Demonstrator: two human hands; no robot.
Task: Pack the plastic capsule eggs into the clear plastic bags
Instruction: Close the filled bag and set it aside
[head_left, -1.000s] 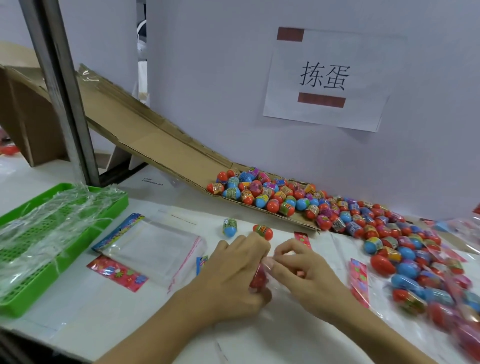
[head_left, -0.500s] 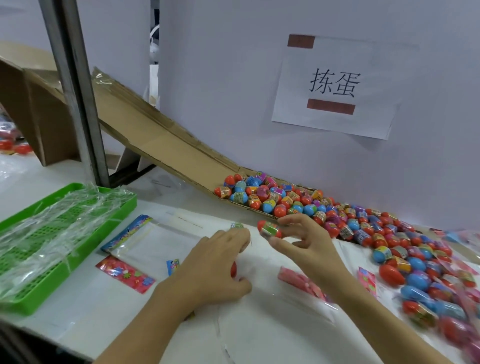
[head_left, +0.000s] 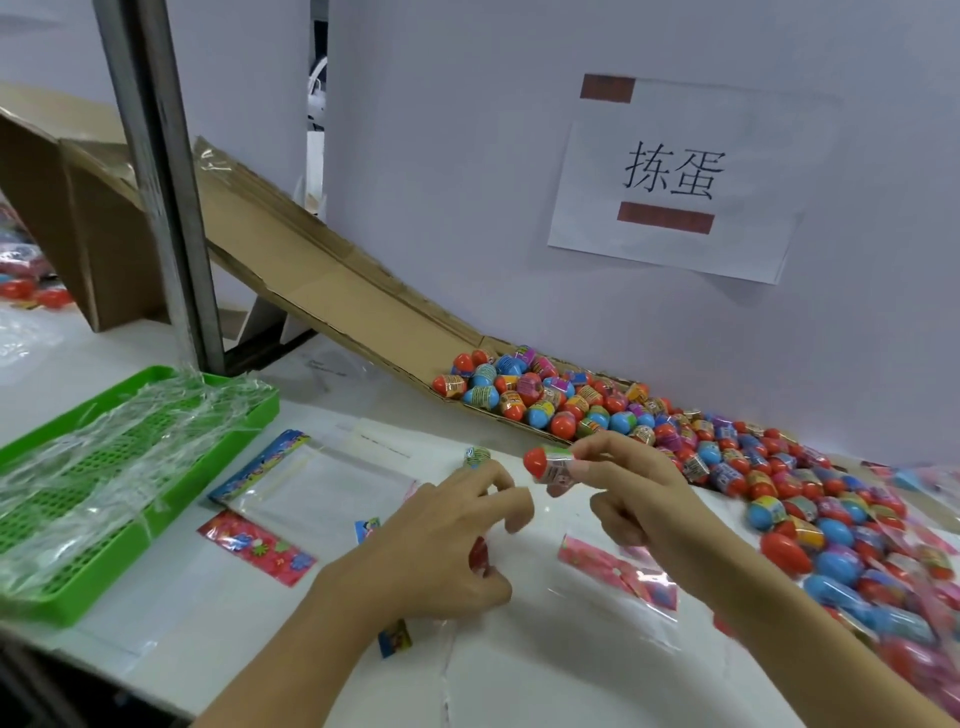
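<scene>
Right hand (head_left: 631, 499) pinches one red-capped capsule egg (head_left: 550, 464) between thumb and fingertips, lifted clear of the bench (head_left: 218, 597), red cap pointing toward the left hand. Egg's long axis lies roughly level, running left–right, slightly tipped. Left hand (head_left: 441, 545) rests low on the bench, fingers curled around a clear bag (head_left: 519, 587) with something red (head_left: 478, 552) showing under the palm; judged an egg already bagged, but mostly hidden. Where the bag's mouth sits cannot be made out under the fingers. Key relation: the held egg is above and just to the right of the left hand's fingertips, near but not touching, so the bag is the short way down and left. Judgement: next move needs the egg turned cap-first into the opening while the left hand holds it apart. Supply: eggs pile (head_left: 597, 410) at the foot of the cardboard chute (head_left: 322, 275) and along the bench's far right edge, nearer the right hand. One loose egg (head_left: 476, 456) lies just beyond the left fingers. Spare bags (head_left: 311, 493) lie beside the green tray (head_left: 104, 561) at the left edge.
</scene>
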